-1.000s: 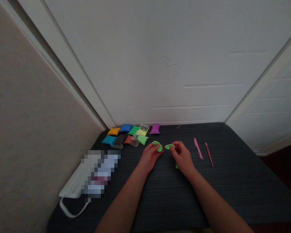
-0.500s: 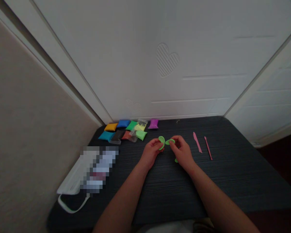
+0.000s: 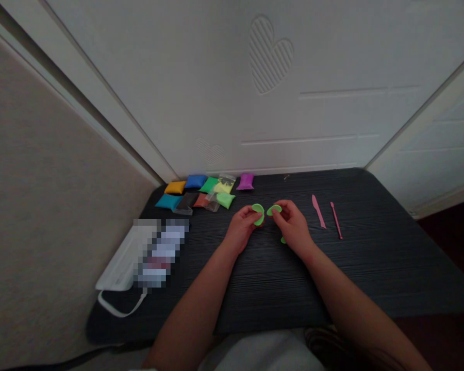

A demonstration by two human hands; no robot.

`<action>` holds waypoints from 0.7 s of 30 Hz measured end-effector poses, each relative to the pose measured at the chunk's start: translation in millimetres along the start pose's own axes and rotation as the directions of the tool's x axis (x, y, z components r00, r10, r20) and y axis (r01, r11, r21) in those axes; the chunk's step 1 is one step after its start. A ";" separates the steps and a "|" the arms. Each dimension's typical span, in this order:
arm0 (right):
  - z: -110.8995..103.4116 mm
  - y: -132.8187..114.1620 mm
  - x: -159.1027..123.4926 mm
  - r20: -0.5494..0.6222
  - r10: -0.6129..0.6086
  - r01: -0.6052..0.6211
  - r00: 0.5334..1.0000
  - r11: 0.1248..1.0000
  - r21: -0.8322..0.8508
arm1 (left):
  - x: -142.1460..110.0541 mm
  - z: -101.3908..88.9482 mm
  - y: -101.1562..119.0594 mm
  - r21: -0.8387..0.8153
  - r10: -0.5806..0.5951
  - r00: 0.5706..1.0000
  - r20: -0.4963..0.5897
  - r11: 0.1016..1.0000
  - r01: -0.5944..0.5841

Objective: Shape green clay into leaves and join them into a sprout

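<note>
My left hand (image 3: 240, 231) pinches a curved light-green clay piece (image 3: 260, 217) between thumb and fingers, above the middle of the table. Facing it, my right hand (image 3: 293, 226) grips a small flat, oval piece of light-green clay (image 3: 274, 209) at the fingertips. A narrow gap separates the two pieces. Partly hidden under my right hand, another bit of green clay (image 3: 283, 240) shows on the dark table (image 3: 270, 293).
Several colored clay packets, among them a purple one (image 3: 246, 181) and a blue one (image 3: 196, 181), lie along the back left. A pink plastic knife (image 3: 318, 211) and a thin pink stick tool (image 3: 336, 220) rest at right. A white face mask (image 3: 119, 263) lies beside a blurred-out object (image 3: 164, 252).
The view has tilted down a little. My hands have drawn slightly apart, widening the gap between the two green pieces, and both still hold them.
</note>
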State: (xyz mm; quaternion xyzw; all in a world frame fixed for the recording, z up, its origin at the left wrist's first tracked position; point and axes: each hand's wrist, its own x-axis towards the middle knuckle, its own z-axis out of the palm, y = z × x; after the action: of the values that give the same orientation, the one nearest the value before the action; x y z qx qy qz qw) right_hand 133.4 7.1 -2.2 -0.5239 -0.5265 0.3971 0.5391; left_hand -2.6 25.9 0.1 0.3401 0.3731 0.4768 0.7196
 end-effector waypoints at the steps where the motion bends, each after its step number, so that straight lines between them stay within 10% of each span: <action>1: -0.5 0.2 0.4 0.002 0.007 -0.007 1.000 1.000 -0.001 | -0.1 -0.1 -0.1 0.004 0.001 1.000 0.004 1.000 -0.001; 21: -4.4 -0.9 1.0 0.085 0.122 -0.134 0.989 0.979 0.156 | 0.5 -0.3 -4.6 0.107 0.038 0.998 0.054 0.993 -0.044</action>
State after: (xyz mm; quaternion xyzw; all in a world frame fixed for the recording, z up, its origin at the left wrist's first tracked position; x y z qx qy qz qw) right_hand 137.7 7.3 -0.7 -0.4960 -0.4776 0.4919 0.5328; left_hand -0.7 24.9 -4.1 0.3985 0.3723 0.4615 0.6997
